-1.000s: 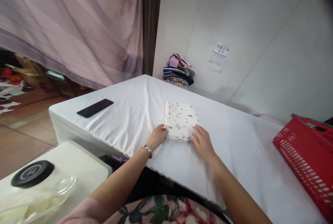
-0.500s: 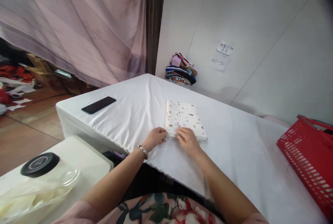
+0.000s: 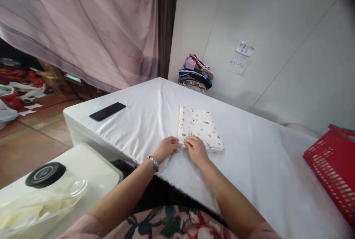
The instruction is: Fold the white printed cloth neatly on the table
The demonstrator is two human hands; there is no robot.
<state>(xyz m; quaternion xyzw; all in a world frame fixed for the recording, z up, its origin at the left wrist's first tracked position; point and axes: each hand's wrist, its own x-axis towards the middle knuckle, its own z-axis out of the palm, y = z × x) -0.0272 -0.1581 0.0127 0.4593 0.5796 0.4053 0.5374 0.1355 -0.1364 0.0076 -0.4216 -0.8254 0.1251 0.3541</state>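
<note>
Standing by the table (image 3: 266, 168), its top under a white cover. Folded cloth (image 3: 202, 123) lies flat on it, directly in front of the worker, within easy reach of both arms; likely placed there so neither has to stretch.

Left hand (image 3: 166, 148): fingers narrowed, tips pinching at the cloth's near left corner. Right hand (image 3: 196, 151): fingers curled in close, thumb and forefinger pinched on the near edge just beside the left fingertips. My reading: two pinches set together give control of the corner and its layers, while the table bears the rest.

Phone (image 3: 107, 111) lies well apart to the left, red basket (image 3: 331, 168) to the right; this seems to leave the cloth elbow room.

Cloth's look: off-white, scattered with small dark and coloured figures, too small to name. Roughly rectangular, smooth on top, several layers stacked along the near edge, left side thick-edged.
</note>
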